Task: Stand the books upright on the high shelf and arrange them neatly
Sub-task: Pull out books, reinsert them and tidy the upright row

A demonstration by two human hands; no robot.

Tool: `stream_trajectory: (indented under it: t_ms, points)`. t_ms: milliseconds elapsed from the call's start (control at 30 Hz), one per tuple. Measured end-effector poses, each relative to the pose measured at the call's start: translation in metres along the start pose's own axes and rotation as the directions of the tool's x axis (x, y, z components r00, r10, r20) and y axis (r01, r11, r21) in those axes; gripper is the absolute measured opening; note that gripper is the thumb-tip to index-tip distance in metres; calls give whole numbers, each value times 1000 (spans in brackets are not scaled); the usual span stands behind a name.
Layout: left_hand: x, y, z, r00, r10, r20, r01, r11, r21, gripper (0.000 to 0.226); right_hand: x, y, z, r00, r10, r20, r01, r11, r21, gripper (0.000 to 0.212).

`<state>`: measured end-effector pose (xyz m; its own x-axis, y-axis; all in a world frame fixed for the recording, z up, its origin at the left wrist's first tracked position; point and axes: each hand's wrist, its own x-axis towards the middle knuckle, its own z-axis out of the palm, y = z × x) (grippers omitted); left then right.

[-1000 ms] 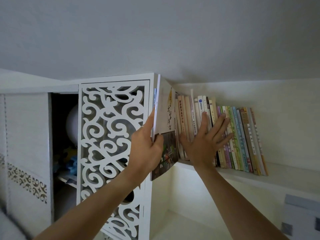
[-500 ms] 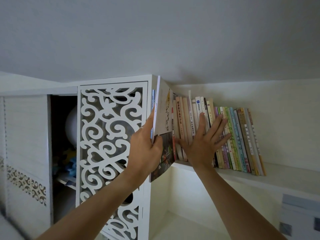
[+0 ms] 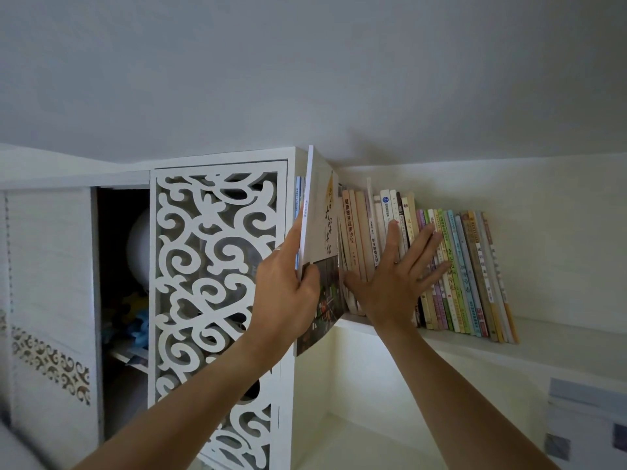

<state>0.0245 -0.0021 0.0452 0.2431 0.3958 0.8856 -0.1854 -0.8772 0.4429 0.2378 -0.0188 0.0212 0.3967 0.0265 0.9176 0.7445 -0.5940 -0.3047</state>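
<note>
A row of several thin books (image 3: 464, 269) stands on the high white shelf (image 3: 549, 340), leaning slightly to the left. My right hand (image 3: 395, 283) lies flat with spread fingers against the spines of the left part of the row. My left hand (image 3: 288, 290) grips a large white book (image 3: 322, 232) with dark calligraphy and a photo on its cover. That book is upright at the row's left end, its lower part hanging below the shelf's front edge. Blue book edges (image 3: 298, 205) show just behind it.
A white cabinet with a cut-out scroll door (image 3: 217, 283) stands to the left, right beside the large book. Its open compartment (image 3: 122, 300) holds a pale round object and blue items. The ceiling sits close above the books. A grey-and-white box (image 3: 587, 422) is at lower right.
The row's spines have slid a little to the right under my right hand. My left hand and the large book have stayed almost in place.
</note>
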Motion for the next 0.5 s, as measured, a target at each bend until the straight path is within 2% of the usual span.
stream_trajectory:
  t_ms: [200, 500]
  points:
    - [3, 1, 0, 1000, 12, -10, -12, 1000, -4, 75, 1, -4, 2, 1000, 12, 10, -12, 998, -54, 126]
    - [3, -3, 6, 1000, 2, 3, -2, 1000, 22, 75, -2, -3, 0, 998, -65, 14, 66, 995, -70, 111]
